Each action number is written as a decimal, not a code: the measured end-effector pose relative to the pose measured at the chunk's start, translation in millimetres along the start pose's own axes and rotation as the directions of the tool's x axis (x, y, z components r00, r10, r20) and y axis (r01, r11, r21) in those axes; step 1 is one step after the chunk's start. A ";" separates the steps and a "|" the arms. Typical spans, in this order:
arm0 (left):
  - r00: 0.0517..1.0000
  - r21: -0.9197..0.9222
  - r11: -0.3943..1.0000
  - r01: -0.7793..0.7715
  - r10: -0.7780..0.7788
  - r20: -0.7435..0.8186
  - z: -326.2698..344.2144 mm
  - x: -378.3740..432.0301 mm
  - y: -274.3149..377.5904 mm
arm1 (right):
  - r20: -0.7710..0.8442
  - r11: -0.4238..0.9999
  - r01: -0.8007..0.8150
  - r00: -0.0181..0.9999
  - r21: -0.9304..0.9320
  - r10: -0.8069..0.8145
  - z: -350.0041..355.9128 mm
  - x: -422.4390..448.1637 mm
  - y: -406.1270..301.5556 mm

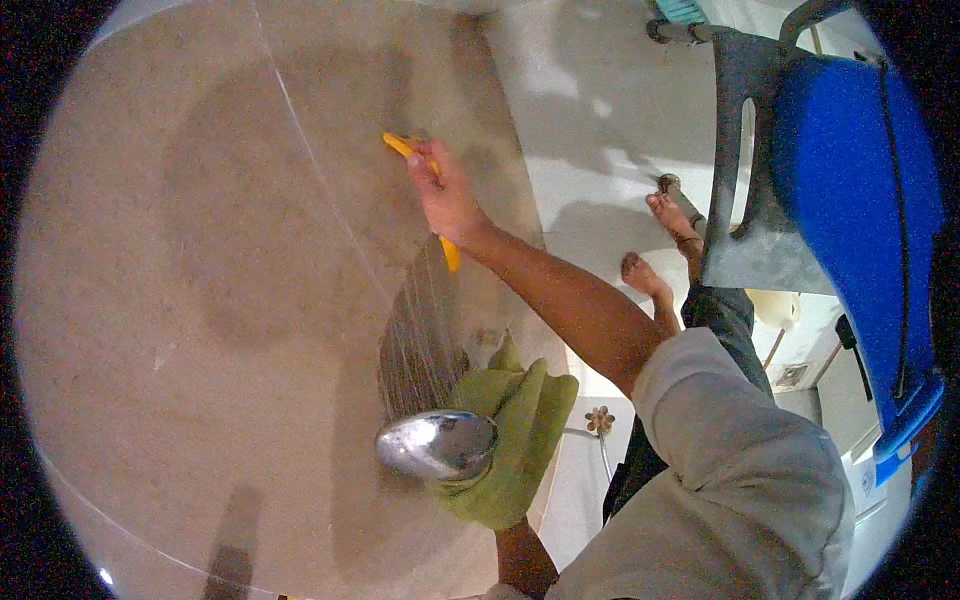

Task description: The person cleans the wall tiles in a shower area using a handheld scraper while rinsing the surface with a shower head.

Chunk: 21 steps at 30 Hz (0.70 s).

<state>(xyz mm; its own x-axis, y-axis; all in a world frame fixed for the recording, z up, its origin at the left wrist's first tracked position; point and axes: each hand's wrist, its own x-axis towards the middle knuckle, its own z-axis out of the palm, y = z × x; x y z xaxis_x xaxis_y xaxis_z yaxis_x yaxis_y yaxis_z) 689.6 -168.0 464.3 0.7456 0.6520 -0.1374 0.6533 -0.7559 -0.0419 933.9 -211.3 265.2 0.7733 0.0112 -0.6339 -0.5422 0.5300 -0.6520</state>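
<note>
My right hand (446, 195) is closed around a yellow plastic tool (451, 255) against the brown-grey tiled surface (247, 300). The tool's working end is too blurred to make out. Below it, my left forearm runs into a bunched green cloth (525, 427), which hides most or all of my left hand (517, 517). At the cloth's edge a shiny chrome shower head (436, 444) points at the surface. Thin water streams (424, 337) run from it towards the yellow tool. How my hidden fingers grip the shower head cannot be seen.
A blue-seated chair (847, 210) with a grey frame stands on the right. Bare feet (646, 276) rest on the pale floor (607, 142) beyond the surface's edge. Near my sleeve is a flower-shaped knob (600, 420) beside a thin metal pipe. A floor drain (792, 376) lies farther right.
</note>
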 end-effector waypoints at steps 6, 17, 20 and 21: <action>1.000 0.001 1.000 -0.001 0.001 -0.003 3.2 0.7 -3.0 | 0.187 0.931 0.230 0.965 -0.285 -0.182 -6.0 -96.2 73.2; 1.000 0.004 1.000 0.000 0.000 -0.007 5.4 0.9 -5.9 | 0.246 0.916 0.252 0.953 -0.312 -0.179 1.5 -97.5 60.3; 1.000 0.009 1.000 0.005 -0.005 -0.003 5.7 1.4 -8.4 | 0.260 0.938 0.264 0.944 -0.224 -0.204 2.0 -91.9 46.0; 1.000 0.015 1.000 0.014 -0.013 -0.006 5.4 1.7 -11.0 | 0.227 0.949 0.291 0.939 -0.118 -0.259 8.5 -76.9 35.4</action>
<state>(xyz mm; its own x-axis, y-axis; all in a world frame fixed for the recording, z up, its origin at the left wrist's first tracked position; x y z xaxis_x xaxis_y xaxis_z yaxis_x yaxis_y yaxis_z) 683.0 -158.9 459.2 0.7375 0.6625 -0.1311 0.6613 -0.7478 -0.0587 858.0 -186.2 294.5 0.9411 0.0650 -0.3317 -0.3286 0.4064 -0.8525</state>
